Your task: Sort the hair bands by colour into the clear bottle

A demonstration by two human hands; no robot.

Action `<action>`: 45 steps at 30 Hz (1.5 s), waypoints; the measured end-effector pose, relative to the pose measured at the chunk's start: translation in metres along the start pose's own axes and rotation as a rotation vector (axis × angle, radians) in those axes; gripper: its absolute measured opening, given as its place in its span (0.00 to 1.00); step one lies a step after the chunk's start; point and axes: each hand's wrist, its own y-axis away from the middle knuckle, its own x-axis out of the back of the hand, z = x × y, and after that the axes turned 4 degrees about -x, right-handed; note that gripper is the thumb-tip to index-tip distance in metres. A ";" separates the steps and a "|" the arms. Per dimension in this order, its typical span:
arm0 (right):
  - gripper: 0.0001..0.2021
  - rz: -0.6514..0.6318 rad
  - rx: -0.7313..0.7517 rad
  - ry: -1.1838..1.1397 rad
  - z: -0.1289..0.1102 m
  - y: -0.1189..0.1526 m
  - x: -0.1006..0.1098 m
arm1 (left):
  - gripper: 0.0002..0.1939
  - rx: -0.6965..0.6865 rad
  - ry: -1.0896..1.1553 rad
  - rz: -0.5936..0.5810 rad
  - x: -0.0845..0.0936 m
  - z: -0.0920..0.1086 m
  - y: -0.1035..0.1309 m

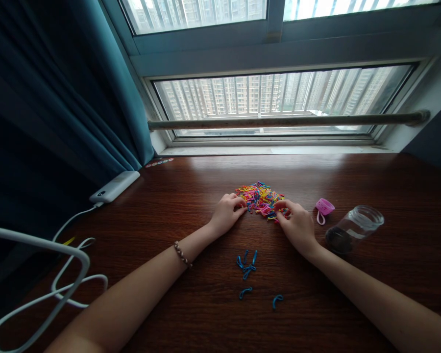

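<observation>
A pile of small multicoloured bands (260, 198) lies on the dark wooden table (191, 186). At the pile's left edge is my left hand (228, 213), its thumb and forefinger bent close together; anything between them is too small to name. My right hand (296, 223) touches the pile's right edge, with thumb and fingertips curved around some bands and a gap between them. Nearer to me, several blue bands (247, 265) form a loose cluster. Two single blue bands lie apart, one below the cluster (245, 292) and one further right (277, 300).
Right of my right hand are a pink lid with a loop (325, 206) and a clear jar (356, 225) lying tilted. At the left sit a white power bank (115, 186) and white cables (77, 252), beside a blue curtain (125, 113). A window stands behind the table.
</observation>
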 end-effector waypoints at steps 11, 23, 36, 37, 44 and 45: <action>0.09 -0.005 -0.006 -0.008 0.001 -0.001 0.000 | 0.07 -0.079 -0.013 -0.041 0.000 0.003 0.001; 0.06 -0.021 0.056 0.244 -0.004 0.001 0.003 | 0.03 -0.101 -0.014 0.024 0.003 0.012 0.001; 0.10 -0.012 0.055 0.151 0.003 -0.004 0.002 | 0.10 0.124 0.773 0.079 0.008 0.016 0.001; 0.10 -0.008 0.028 0.135 0.004 -0.005 0.002 | 0.11 0.147 0.837 0.041 0.008 0.016 0.001; 0.09 0.034 -0.041 -0.073 0.007 -0.007 -0.002 | 0.11 0.236 1.001 -0.176 0.012 0.016 0.000; 0.09 0.034 -0.049 -0.110 0.007 -0.008 -0.002 | 0.10 0.243 1.022 -0.181 0.012 0.015 0.000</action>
